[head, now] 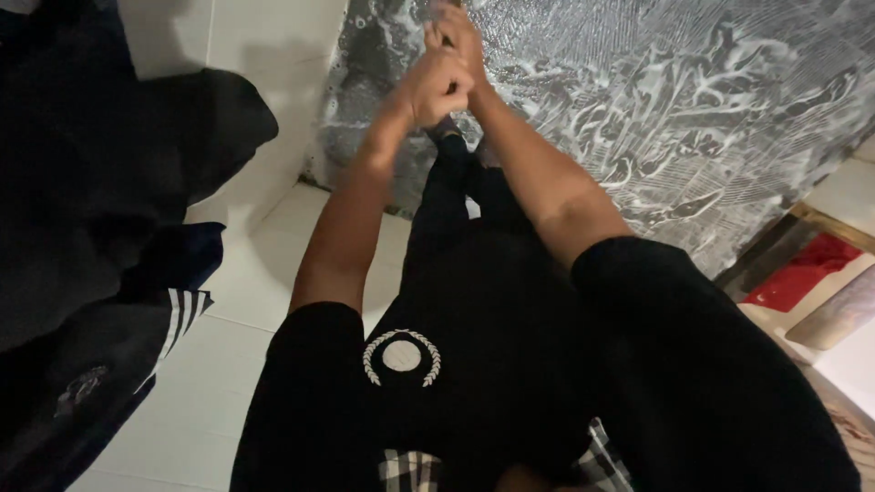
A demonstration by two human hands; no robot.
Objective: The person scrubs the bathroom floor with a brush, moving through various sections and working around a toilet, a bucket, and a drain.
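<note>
Head view, nearest first: the person's black shirt [474,364] fills the lower frame, well short of the sudsy slab [693,100]. Both bare forearms reach out from it toward that slab.

Between the arms a black cloth [447,196] runs in a narrow, rope-like band from the body up to the slab's lower left part, where the hands meet. It looks twisted along its length, though dark fabric on a dark shirt hides the detail.

The left hand [437,87] is balled into a fist around the cloth's upper end, fingers pressed tightly together, just in front of the slab. The right hand [458,35] sits directly above it, touching it, and is also clenched on the cloth, against the slab's foamy face.

The slab is grey, leans at the far side, and is covered in white lather streaked by rubbing. Left of it are pale floor tiles [228,383] and a heap of dark clothes [82,228], one with white stripes [173,319]. Right of it lies something red [802,273].

Judging by the lather, the soaping and scrubbing look largely done. The cloth seems to be mid-squeeze, gripped at one end only. No water can be seen running off, so how much wringing is left cannot be told. The heap left of the slab looks untouched.
</note>
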